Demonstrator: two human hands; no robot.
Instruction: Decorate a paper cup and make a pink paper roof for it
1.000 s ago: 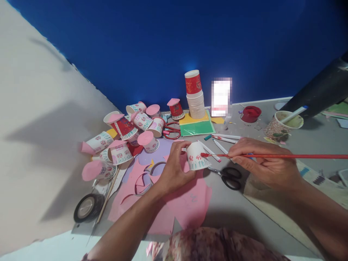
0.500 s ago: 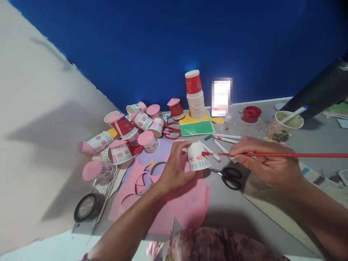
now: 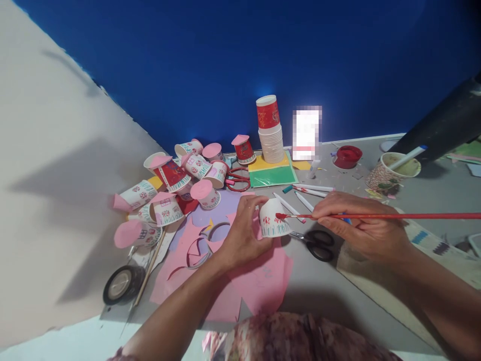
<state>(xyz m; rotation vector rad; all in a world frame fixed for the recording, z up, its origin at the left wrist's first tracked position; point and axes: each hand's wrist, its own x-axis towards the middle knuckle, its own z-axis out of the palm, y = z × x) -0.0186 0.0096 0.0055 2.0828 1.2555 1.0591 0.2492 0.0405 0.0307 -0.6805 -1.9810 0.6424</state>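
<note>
A white paper cup, turned rim-down and tilted, is displaying clusters of red dabs above blue-green strokes along its rim while being held near pink paper. The person's left hand is gripping its side, half curled; the right hand is pinching a red paintbrush, bristles meeting the cup.

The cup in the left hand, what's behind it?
Pink paper and black scissors peek out around the cup. The scissors' blade tips, and whatever else lies straight behind, are covered.
</note>
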